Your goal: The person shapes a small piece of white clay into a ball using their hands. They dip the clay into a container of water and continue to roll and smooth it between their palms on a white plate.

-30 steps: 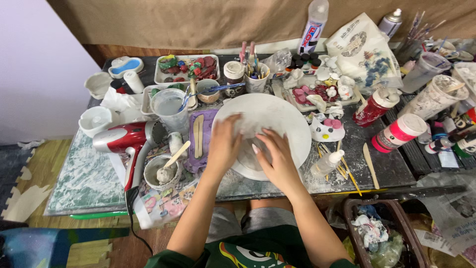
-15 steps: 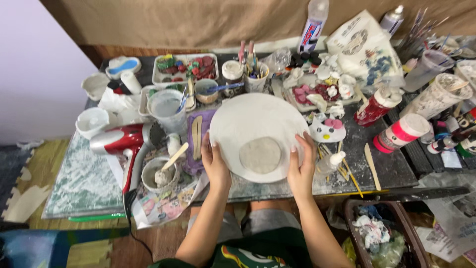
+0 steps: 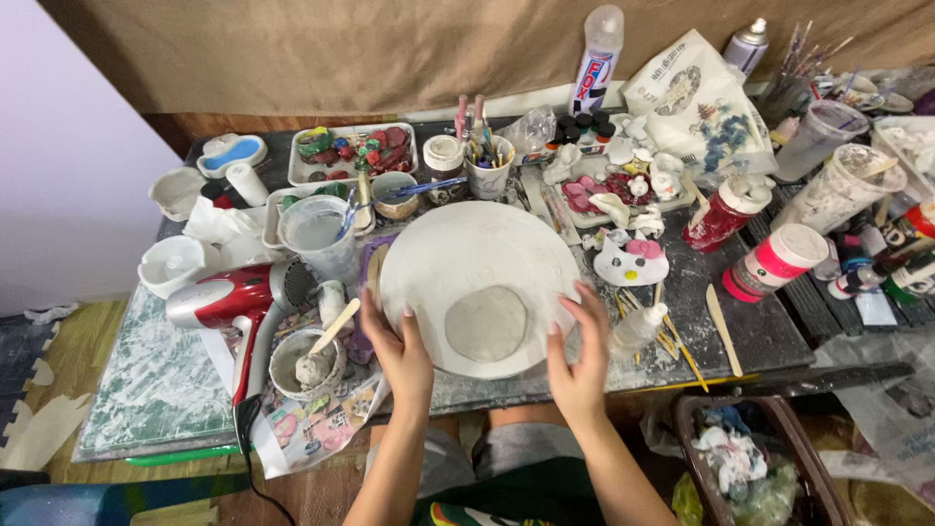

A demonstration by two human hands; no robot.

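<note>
From the head camera, a large round white plaster board (image 3: 467, 263) lies flat on the cluttered worktable (image 3: 146, 390), near the table's front edge and just in front of the person. On the near half of the board sits a flattened grey disc of clay (image 3: 485, 323), lying between the two hands and touching neither.

The left hand (image 3: 401, 349) rests at the board's lower left rim. Its fingers (image 3: 373, 310) are spread and curl over the edge, with the thumb on the top surface near the clay, so the hand grips the rim rather than the clay. The right hand (image 3: 581, 356) mirrors it at the lower right rim: fingers (image 3: 596, 304) lie extended along the outer edge, thumb on the board's surface, holding the rim loosely. The clay disc sits just inside both thumbs, closer to the front edge than to the board's centre.

To the left of the board, a red hair dryer (image 3: 229, 297) lies on its side, and in front of it a small bowl (image 3: 302, 362) holds a wooden stick. A clear plastic cup (image 3: 317, 234) stands just beyond the board's upper left. To the right lie a white cat-face figure with a pink bow (image 3: 631, 261) and a small squeeze bottle (image 3: 638, 329), the latter just beside the right hand. Farther right stand a red bottle (image 3: 721, 214) and a white jar with a pink band (image 3: 774, 261). A tray of painted pieces (image 3: 351, 151) sits at the far side.
</note>
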